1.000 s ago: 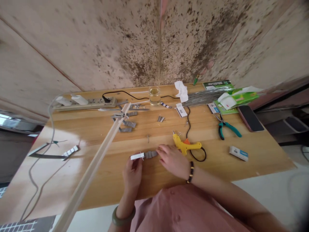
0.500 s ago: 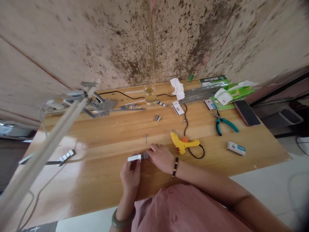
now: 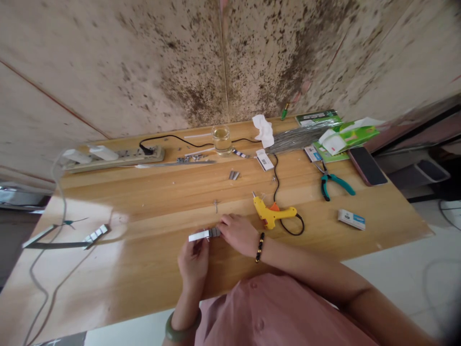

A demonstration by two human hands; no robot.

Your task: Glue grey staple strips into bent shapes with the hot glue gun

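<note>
My left hand [image 3: 193, 262] is closed around a small white-topped block [image 3: 199, 235], which lies level above the table's near edge. Joined to or touching its right end is a short row of grey, staple-like strips [image 3: 215, 232]. The fingers of my right hand [image 3: 237, 234] are pressed together on the right end of that row. The exact join is too small to make out. Just beyond my hands lies a tiny metal piece [image 3: 216, 205]. A yellow glue gun [image 3: 272, 212] rests to the right of my right hand.
Farther back are loose grey strips [image 3: 234, 175], a glass of liquid [image 3: 221, 140], a small white box [image 3: 264, 160] and a power strip [image 3: 126, 156]. Pliers [image 3: 334, 185], a phone [image 3: 367, 166], and another box [image 3: 351, 219] lie right. A banded strip frame [image 3: 61, 245] and cables lie left.
A long pale pole with a grey, bracket-like end, which crossed the left side, is gone, uncovering the power strip. My hands keep nearly the same hold; the view has shifted slightly.
</note>
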